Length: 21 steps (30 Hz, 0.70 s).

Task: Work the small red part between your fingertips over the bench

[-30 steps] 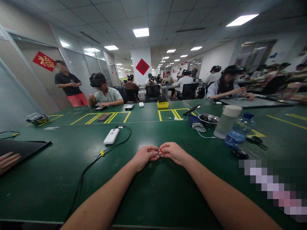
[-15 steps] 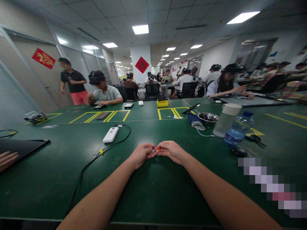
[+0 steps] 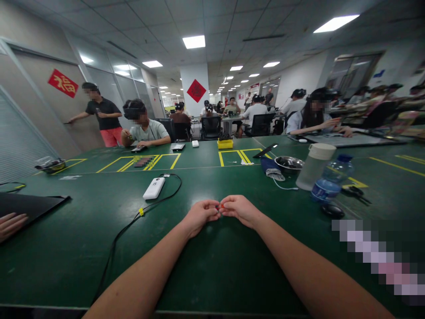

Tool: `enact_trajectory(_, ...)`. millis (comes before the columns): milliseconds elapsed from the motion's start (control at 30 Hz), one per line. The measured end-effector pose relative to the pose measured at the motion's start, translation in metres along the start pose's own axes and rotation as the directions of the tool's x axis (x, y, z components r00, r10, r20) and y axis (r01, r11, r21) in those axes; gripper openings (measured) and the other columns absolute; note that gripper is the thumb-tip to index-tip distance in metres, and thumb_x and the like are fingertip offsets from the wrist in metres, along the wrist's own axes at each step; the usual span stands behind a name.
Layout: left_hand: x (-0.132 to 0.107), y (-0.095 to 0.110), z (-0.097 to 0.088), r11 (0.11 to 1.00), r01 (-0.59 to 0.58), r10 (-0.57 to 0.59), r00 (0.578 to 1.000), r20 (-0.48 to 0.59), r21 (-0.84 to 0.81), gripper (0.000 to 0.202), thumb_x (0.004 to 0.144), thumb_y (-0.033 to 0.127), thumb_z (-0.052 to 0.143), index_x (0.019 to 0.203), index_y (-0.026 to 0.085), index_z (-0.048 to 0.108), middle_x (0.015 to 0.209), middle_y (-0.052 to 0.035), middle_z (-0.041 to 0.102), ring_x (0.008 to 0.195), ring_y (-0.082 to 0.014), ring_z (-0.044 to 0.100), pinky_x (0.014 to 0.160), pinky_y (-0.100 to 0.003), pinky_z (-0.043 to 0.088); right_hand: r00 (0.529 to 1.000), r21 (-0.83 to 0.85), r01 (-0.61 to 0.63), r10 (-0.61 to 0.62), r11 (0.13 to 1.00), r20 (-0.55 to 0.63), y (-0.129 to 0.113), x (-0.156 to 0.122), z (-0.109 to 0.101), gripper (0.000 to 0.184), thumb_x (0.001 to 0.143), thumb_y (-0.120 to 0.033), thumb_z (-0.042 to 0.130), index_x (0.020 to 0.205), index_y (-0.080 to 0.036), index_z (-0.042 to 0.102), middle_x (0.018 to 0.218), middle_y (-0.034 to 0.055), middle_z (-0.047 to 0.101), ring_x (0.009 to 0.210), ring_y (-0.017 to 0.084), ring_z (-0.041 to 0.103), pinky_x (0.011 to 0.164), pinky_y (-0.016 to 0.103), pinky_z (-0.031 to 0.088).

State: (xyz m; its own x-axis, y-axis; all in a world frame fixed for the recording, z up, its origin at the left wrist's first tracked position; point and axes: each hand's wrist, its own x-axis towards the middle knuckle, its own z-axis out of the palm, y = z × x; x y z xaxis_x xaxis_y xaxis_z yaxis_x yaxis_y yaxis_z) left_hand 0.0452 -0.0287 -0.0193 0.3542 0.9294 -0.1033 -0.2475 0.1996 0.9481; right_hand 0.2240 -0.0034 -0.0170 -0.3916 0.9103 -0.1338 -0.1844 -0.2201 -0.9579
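Observation:
Above the green table point(image 3: 186, 274), my two hands meet fingertip to fingertip in the middle. My left hand point(image 3: 200, 217) is closed in a pinch, its fingers covering most of a small piece with a dark bit point(image 3: 217, 207) showing at the tips. My right hand point(image 3: 242, 211) pinches a tiny orange-red piece point(image 3: 222, 205) between thumb and fingers. Both pieces are too small to tell their kind, and I cannot tell whether they touch.
Left of my hands lies a white power bank point(image 3: 154, 188) with a black cable point(image 3: 124, 230). To the right stand a frosted bottle point(image 3: 314, 168), a water bottle point(image 3: 327, 188), a black mouse point(image 3: 332, 210) and a metal bowl point(image 3: 288, 165). Another person's hand point(image 3: 11, 226) rests at far left.
My left hand has shifted slightly right, its fingers now hiding the red-and-white piece seen before. My right hand barely moves. A standing person at the back left has reached an arm toward the door.

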Motion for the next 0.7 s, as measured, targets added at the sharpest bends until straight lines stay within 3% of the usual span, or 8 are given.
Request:
enact_trajectory(433,0.003,-0.003,0.000,0.999,0.009,-0.011,0.998,-0.055,-0.043,0.027,0.072,0.007,0.066,0.098,0.009,0.059,0.092,-0.0143,0.067,0.076,-0.0156,0.067,0.074,-0.025,0.054,0.999,0.006,-0.002,0.002,1.000,-0.045,-0.003,0.000,-0.002,0.010,0.070,-0.004,0.059,0.078,-0.010,0.063,0.076,0.0113,0.069,0.070,0.016,0.068,0.071,0.028,0.056)
enact_trajectory(700,0.002,-0.001,-0.009,0.998,0.012,-0.015,0.999,-0.052,-0.054,0.028,0.074,0.005,0.063,0.100,0.010,0.055,0.090,-0.0147,0.067,0.075,-0.0160,0.068,0.074,-0.026,0.054,0.998,-0.002,0.047,-0.047,0.999,0.031,-0.005,-0.005,0.004,0.015,0.069,-0.012,0.069,0.083,-0.010,0.062,0.082,0.0112,0.070,0.078,0.018,0.068,0.074,0.028,0.055)
